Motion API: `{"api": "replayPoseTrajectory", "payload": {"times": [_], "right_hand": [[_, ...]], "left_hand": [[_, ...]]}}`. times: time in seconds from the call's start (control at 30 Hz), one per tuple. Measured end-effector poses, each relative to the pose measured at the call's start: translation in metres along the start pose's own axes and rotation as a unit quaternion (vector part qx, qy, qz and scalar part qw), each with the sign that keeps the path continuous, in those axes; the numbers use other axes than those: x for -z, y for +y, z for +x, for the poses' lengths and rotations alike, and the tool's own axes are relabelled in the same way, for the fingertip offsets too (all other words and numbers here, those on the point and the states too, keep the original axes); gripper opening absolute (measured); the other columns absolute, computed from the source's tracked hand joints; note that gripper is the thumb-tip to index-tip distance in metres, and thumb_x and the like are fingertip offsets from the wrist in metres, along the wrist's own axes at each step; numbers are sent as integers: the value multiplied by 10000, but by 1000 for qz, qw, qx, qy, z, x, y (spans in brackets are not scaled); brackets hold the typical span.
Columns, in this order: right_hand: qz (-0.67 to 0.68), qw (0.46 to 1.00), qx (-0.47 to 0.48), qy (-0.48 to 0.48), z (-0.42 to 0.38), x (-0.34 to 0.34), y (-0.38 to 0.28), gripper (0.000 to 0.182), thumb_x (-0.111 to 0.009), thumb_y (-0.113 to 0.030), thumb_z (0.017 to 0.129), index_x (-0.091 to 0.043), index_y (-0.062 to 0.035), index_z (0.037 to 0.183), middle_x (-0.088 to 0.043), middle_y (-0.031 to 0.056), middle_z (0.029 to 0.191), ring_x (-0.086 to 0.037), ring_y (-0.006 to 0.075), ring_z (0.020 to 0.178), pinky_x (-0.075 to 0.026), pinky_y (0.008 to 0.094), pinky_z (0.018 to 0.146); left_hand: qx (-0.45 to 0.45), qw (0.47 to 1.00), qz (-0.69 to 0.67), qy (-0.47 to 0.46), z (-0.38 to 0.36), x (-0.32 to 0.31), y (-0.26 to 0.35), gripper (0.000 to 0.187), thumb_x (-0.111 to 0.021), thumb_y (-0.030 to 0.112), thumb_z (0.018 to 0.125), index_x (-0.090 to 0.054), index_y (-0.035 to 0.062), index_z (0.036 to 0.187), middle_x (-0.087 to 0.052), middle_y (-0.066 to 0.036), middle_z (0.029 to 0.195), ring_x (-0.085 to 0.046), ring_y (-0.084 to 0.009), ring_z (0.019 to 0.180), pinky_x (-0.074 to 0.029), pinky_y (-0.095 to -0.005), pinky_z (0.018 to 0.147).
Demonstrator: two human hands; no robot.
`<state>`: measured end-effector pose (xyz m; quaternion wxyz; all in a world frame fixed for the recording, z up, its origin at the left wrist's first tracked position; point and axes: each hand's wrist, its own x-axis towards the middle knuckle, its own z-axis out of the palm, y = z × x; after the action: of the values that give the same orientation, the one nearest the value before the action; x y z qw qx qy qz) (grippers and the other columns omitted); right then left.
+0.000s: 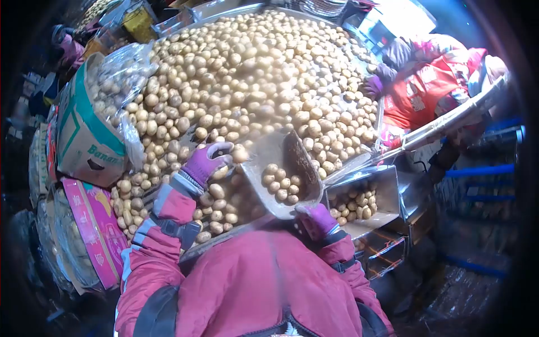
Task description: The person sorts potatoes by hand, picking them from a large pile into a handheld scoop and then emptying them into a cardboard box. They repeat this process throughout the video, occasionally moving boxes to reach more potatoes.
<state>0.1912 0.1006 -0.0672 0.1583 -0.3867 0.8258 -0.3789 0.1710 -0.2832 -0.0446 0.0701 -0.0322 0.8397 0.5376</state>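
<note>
My left hand (203,164), in a purple glove, reaches over the potatoes with thumb and fingers curved apart. A slightly blurred potato (240,153) is just off its fingertips, at the left rim of the scoop. My right hand (317,221), also gloved in purple, grips the near end of a worn grey scoop (255,163); its fingers are partly hidden. Several small potatoes (281,183) lie together in the scoop. Around and beyond it spreads a large heap of potatoes (224,73) on a metal-edged table.
A banana carton (92,140) with plastic lining stands at the left, above a pink box (95,230). To the right, a metal bin (387,194) holds potatoes. Another person (421,90) in a red apron works at the table's right side, behind a rail (443,121).
</note>
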Motion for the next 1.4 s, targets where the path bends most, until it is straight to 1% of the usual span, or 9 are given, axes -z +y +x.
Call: {"api": "replayPoseTrajectory", "payload": {"times": [0.13, 0.23, 0.27, 0.4, 0.53, 0.63, 0.97, 1.17, 1.4], "right_hand": [[-8, 999, -11, -38, 11, 8, -7, 177, -583, -174, 907, -655, -25, 969, -652, 121, 847, -637, 286, 753, -501, 401, 665], [442, 845, -294, 62, -12, -21, 16, 196, -619, -232, 908, -662, -45, 944, -655, 48, 836, -635, 200, 731, -492, 345, 620], [372, 886, -274, 40, -14, -15, 17, 183, -610, -207, 903, -664, -39, 954, -658, 70, 831, -641, 233, 732, -495, 365, 627], [-60, 998, -31, 0, -2, 14, 7, 188, -567, -96, 880, -665, -13, 1018, -664, 163, 834, -658, 369, 764, -511, 429, 661], [-43, 999, -1, 8, 23, 15, 6, 236, -508, -29, 888, -656, -4, 1070, -658, 181, 798, -674, 368, 751, -531, 414, 659], [90, 992, -90, -27, 23, -1, 28, 177, -474, -58, 956, -631, 4, 1008, -609, 103, 659, -607, 193, 540, -491, 306, 502], [-64, 995, 75, 3, 34, 1, 5, 223, -425, -84, 1005, -626, -8, 945, -603, 58, 672, -577, 140, 526, -450, 280, 457], [84, 991, -96, -39, 30, -1, -3, 242, -450, -145, 1026, -639, -9, 960, -612, 48, 680, -588, 147, 532, -449, 278, 446], [247, 943, -225, 5, 18, -22, 11, 203, -472, -94, 994, -655, -21, 946, -617, 57, 682, -596, 156, 533, -458, 303, 452]], "left_hand": [[-67, 953, 174, 240, -24, 48, -121, 554, -671, 180, 872, -488, 3, 1364, -537, -216, 1344, -475, -330, 1288, -368, -403, 1101], [21, 854, 388, 347, -91, 94, -189, 544, -695, 270, 832, -541, 46, 1303, -547, -250, 1291, -492, -412, 1216, -375, -496, 1065], [44, 827, 419, 372, -104, 90, -198, 534, -701, 284, 824, -554, 64, 1287, -557, -247, 1268, -506, -415, 1187, -389, -518, 1034], [51, 796, 518, 308, -74, -10, -149, 556, -656, 464, 823, -586, 92, 1230, -531, -193, 1298, -484, -376, 1204, -381, -502, 1001], [-65, 881, 442, 158, -46, -78, -84, 587, -652, 439, 822, -555, 50, 1251, -530, -191, 1269, -445, -386, 1256, -342, -521, 1060], [-2, 949, 300, 98, -68, -119, -84, 403, -573, 383, 873, -614, 114, 1169, -587, -141, 1216, -546, -335, 1107, -384, -469, 984], [114, 914, 118, 371, -119, 61, -157, 349, -614, 179, 849, -635, 18, 1159, -667, -196, 1105, -627, -365, 1006, -499, -448, 902], [173, 946, 105, 255, -98, 5, -110, 404, -623, 173, 834, -608, 68, 1223, -642, -208, 1131, -623, -345, 1045, -496, -421, 908], [130, 865, 364, 321, -136, 89, -229, 353, -654, 229, 822, -649, 36, 1117, -653, -192, 1109, -618, -359, 1031, -482, -461, 921]]}}
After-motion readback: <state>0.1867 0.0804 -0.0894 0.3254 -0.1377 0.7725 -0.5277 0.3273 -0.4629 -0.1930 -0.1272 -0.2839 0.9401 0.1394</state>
